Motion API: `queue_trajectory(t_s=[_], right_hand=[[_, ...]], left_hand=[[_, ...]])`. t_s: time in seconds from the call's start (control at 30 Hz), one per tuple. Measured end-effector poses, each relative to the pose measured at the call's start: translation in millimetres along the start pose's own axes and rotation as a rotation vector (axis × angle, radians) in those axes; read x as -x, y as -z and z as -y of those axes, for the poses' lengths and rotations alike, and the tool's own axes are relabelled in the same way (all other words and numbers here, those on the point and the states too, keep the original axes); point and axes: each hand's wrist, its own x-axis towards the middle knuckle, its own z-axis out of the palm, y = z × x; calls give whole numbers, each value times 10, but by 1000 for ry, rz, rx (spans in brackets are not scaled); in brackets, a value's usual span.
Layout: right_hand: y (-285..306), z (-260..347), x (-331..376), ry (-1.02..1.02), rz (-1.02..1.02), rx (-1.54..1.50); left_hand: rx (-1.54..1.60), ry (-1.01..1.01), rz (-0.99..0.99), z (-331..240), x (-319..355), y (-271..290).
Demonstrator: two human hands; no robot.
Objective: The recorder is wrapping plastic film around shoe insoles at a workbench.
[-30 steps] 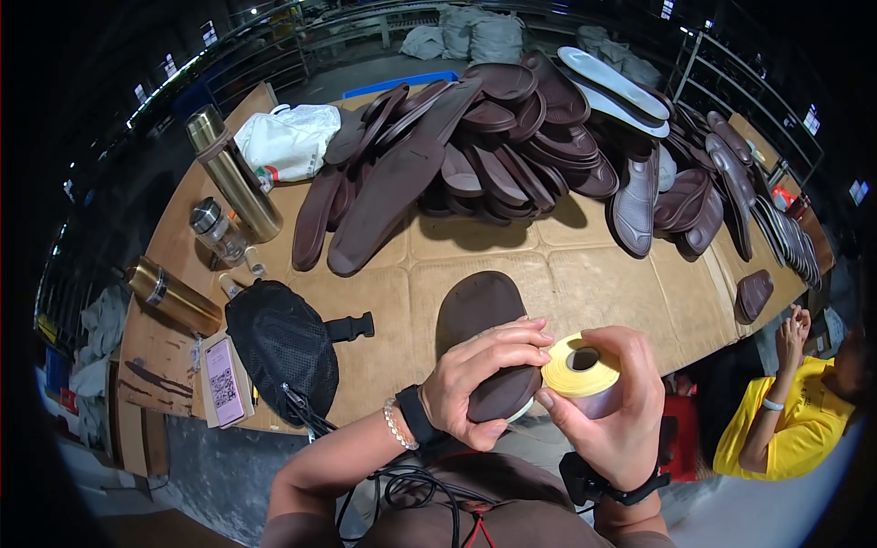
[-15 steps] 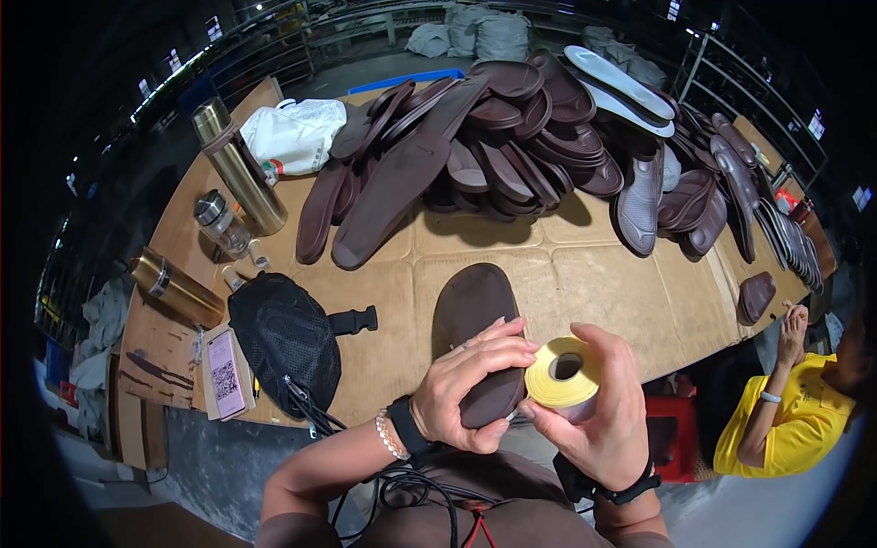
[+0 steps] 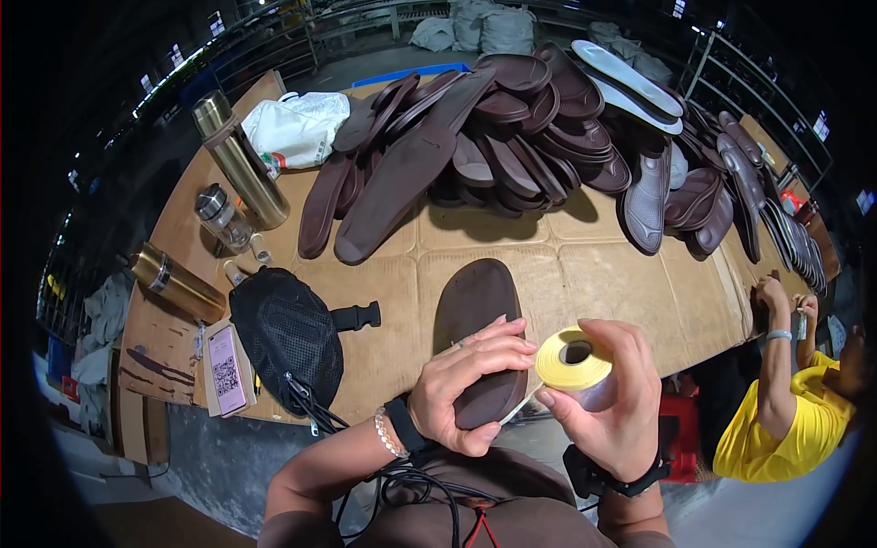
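A dark brown shoe insole (image 3: 477,297) lies lengthwise at the near edge of the table. My left hand (image 3: 470,379) grips its near end, fingers across the top and thumb at the near tip. My right hand (image 3: 619,402) is closed round a pale yellow roll of tape or labels (image 3: 559,367) with a hollow core. Between the roll and the insole's right edge runs a short pale strip. Beyond my hands, a large heap of similar brown insoles (image 3: 393,196) covers the far part of the table, with white insoles (image 3: 626,78) on top at the right.
At left are a tall gold flask (image 3: 242,164), a glass bottle (image 3: 222,219), a lying gold flask (image 3: 178,285), a black mesh pouch (image 3: 285,342) and a pink card (image 3: 227,370). A white plastic bag (image 3: 297,128) lies behind. A person in yellow (image 3: 776,420) works at right.
My right hand has drawn the roll slightly right, away from the insole, exposing more of the strip. My left hand keeps its grip. The other person's hands have moved apart, one reaching onto the table.
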Motion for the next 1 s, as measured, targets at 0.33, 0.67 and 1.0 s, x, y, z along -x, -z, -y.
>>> queue_trajectory(t_s=[0.33,0.67,1.0], right_hand=[[-35,84,-35,-38,5,93],[-53,113,-63,-75,90,99],[54,257,21,-56,-52,124]], left_hand=[[-1,14,-5,8,38,-2],[17,5,0,33,80,14],[213,-154,-28,83,-134,-130]])
